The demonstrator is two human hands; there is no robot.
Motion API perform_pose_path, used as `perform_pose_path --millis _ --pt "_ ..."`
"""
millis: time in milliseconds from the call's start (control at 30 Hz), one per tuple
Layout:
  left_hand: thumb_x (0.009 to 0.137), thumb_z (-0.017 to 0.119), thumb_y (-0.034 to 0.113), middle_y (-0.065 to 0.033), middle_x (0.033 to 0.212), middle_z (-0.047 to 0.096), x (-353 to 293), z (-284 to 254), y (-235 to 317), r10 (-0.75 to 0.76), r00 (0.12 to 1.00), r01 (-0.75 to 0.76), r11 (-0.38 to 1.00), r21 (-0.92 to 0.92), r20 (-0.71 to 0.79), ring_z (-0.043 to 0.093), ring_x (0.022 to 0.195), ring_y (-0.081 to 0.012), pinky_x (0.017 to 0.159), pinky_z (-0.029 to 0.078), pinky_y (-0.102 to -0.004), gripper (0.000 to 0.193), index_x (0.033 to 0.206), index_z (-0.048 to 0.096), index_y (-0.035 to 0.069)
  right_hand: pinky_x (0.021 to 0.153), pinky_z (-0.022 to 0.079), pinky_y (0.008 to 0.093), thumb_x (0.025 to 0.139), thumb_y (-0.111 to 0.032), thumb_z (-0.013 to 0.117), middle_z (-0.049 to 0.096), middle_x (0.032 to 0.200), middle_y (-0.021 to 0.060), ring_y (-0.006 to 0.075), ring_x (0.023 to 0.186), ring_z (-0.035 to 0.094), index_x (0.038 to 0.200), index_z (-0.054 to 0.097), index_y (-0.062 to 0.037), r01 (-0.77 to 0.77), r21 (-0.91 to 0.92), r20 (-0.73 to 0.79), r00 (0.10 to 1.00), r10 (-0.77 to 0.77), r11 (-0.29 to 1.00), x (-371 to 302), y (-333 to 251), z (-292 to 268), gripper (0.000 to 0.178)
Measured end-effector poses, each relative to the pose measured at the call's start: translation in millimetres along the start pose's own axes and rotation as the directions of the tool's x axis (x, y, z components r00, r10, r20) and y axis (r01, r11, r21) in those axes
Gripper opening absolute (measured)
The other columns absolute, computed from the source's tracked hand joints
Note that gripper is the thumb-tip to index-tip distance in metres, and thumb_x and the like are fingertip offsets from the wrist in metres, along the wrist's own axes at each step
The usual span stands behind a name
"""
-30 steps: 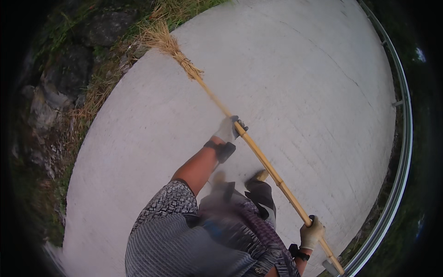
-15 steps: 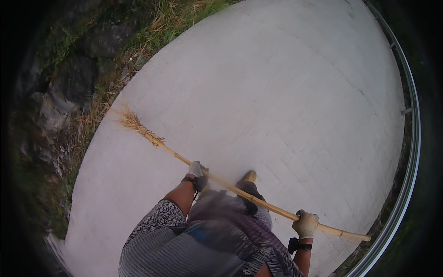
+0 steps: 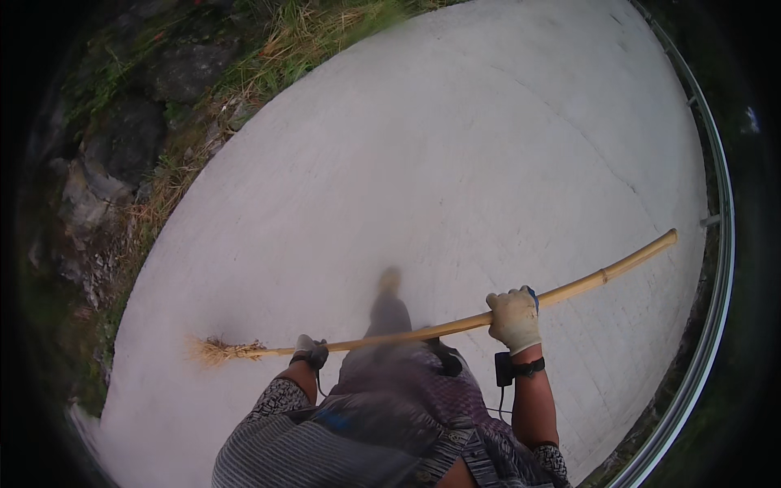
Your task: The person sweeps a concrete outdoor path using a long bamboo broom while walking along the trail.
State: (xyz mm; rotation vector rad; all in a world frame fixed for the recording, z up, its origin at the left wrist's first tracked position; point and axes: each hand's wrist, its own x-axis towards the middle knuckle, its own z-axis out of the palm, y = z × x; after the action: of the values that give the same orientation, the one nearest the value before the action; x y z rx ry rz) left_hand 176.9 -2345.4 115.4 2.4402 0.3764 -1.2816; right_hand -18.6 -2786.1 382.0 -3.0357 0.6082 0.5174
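Observation:
I hold a long bamboo-handled broom [image 3: 586, 283] across my body with both gloved hands. My left hand [image 3: 310, 352] grips the shaft low down, close to the straw head [image 3: 220, 351], which touches the pale concrete pavement [image 3: 455, 163] at my lower left. My right hand [image 3: 514, 319] is closed around the upper shaft, and the free end of the handle sticks out to the right. One leg and foot [image 3: 389, 285] show blurred below the shaft.
Dry grass, weeds and dark rocks [image 3: 154, 106] border the concrete on the left and top. A metal guardrail [image 3: 720, 244] curves along the right edge. A black strap and small device sit on my right wrist [image 3: 517, 370].
The broom head has swept from the upper left grass edge down toward my lower left. The handle has swung from steep to nearly level, its free end rising to the right.

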Motion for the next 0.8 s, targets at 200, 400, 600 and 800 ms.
perform_pose_path --millis 200,400,600,800 --pt "0.074 0.062 -0.002 -0.0113 0.075 0.062 97 -22 57 0.065 0.990 -0.015 0.934 -0.358 0.129 0.057 0.073 -0.0119 0.059 0.046 -0.0292 0.010 0.076 0.054 -0.007 0.078 0.042 0.0400 0.064 -0.011 0.067 0.061 0.067 0.0040 0.0248 0.073 0.061 0.073 0.059 -0.0156 -0.072 -0.020 0.026 0.997 0.073 0.997 64 2 -47 0.012" --pt "0.069 0.074 0.015 -0.0165 0.065 0.064 85 -60 237 0.467 0.883 -0.455 0.829 0.325 0.043 0.063 0.060 -0.0241 0.052 0.047 -0.0389 0.020 0.070 0.062 -0.002 0.077 0.042 0.0383 0.066 -0.014 0.066 0.067 0.073 0.0046 0.0229 0.075 0.064 0.084 0.068 -0.0176 -0.452 -0.059 0.136 0.880 0.455 0.890 35 6 -39 0.019" --pt "0.076 0.070 0.021 -0.0102 0.081 0.071 163 -39 392 -0.023 0.941 0.279 0.618 -0.735 0.338 0.068 0.075 -0.0226 0.062 0.053 -0.0358 0.020 0.085 0.068 0.003 0.074 0.042 0.0387 0.068 -0.013 0.065 0.067 0.073 0.0059 0.0258 0.075 0.064 0.086 0.066 -0.0169 -0.655 0.012 0.063 0.755 0.653 0.756 -3 -41 -24 0.018" --pt "0.083 0.045 0.007 -0.0154 0.070 0.052 103 -3 515 0.475 0.844 -0.006 0.474 -0.881 0.250 0.060 0.059 -0.0293 0.054 0.055 -0.0409 0.014 0.078 0.052 -0.004 0.069 0.043 0.0405 0.069 -0.015 0.065 0.066 0.070 0.0077 0.0295 0.068 0.063 0.080 0.064 -0.0155 -0.793 0.071 0.083 0.609 0.789 0.605 -12 -39 -12 0.011"
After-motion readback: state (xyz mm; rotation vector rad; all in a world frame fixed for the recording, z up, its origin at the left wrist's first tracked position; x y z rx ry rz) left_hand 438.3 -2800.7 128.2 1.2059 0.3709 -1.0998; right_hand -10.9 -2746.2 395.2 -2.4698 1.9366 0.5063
